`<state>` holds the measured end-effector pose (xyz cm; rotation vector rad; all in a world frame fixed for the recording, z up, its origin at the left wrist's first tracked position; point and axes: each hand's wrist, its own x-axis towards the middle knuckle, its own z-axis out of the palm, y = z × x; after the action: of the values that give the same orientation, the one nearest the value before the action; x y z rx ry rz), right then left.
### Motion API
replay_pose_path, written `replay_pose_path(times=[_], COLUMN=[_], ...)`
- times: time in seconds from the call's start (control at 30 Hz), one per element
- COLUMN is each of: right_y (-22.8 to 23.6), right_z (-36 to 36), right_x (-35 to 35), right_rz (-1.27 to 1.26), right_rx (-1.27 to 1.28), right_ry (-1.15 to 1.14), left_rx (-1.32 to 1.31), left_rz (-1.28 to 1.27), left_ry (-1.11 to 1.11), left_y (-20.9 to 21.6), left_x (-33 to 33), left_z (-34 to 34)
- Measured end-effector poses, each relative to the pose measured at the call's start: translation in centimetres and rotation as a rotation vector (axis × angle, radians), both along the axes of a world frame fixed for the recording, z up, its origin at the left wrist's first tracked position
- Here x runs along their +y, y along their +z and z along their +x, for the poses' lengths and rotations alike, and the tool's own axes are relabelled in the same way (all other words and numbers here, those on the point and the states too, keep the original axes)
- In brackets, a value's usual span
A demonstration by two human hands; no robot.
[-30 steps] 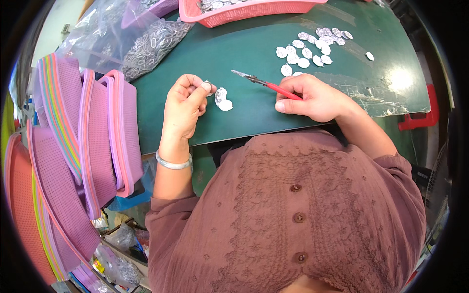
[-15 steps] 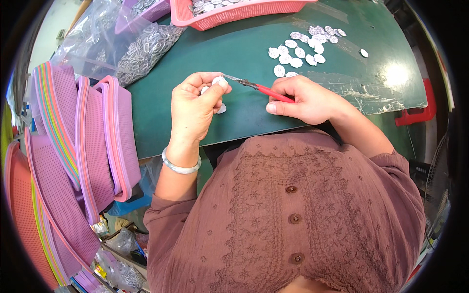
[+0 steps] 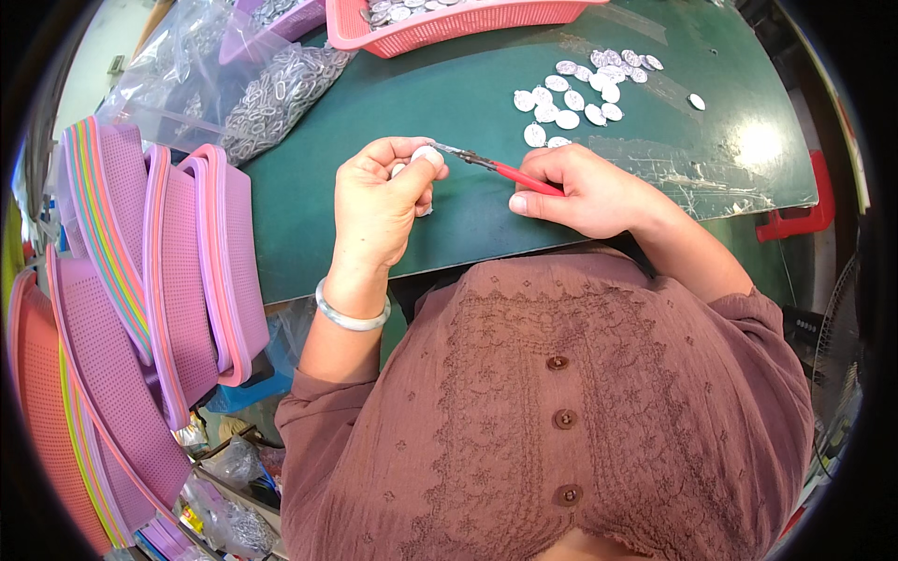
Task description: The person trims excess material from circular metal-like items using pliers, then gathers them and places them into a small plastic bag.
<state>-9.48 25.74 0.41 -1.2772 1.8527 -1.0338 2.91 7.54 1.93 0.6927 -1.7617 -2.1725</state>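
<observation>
My left hand [image 3: 385, 194] pinches an oval silver medal [image 3: 427, 156] between thumb and forefinger, with more pale medals partly hidden in its other fingers. Closed round the red handles of a pair of pliers [image 3: 524, 179] is my right hand [image 3: 585, 192]. The pliers' narrow jaws reach left to the upper edge of the pinched medal; what lies between the tips is too small to make out. Beyond my right hand, several loose oval medals [image 3: 567, 120] are scattered over the green tabletop [image 3: 449, 93].
A pink basket [image 3: 458, 28] of medals stands at the far edge. To its left, a clear plastic bag [image 3: 281, 98] holds many metal links. Stacked purple baskets [image 3: 187, 271] rise beside the table on my left. A red clamp-like part [image 3: 809, 201] sits at the right table edge.
My left hand has shifted slightly right, bringing the medal a little closer along the pliers' tips. My right hand and the pliers have barely moved.
</observation>
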Motion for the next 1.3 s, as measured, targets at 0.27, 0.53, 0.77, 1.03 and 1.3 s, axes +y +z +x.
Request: replay_pose_path(times=[0.27,0.53,0.77,1.03,1.3], right_y=[0.5,0.4,0.5,0.7,0.8], right_z=[0.2,0.3,0.3,0.0,-0.6], right_x=[-0.2,-0.2,-0.4,-0.3,0.3], right_rz=[0.115,0.068,0.105,0.176,0.108], right_rx=[0.019,0.074,0.061,-0.037,-0.337], right_ry=[0.021,0.0,0.012,0.023,-0.053], left_rx=[-0.019,-0.002,0.063,0.079,0.077], left_rz=[0.031,0.074,0.054,0.053,0.036], left_ry=[0.006,0.002,0.02,0.01,0.005], left_y=[0.1,0.1,-0.6,-0.9,-1.1], left_x=[0.0,0.0,0.3,0.4,0.1], left_z=[0.0,0.1,0.3,0.4,0.7])
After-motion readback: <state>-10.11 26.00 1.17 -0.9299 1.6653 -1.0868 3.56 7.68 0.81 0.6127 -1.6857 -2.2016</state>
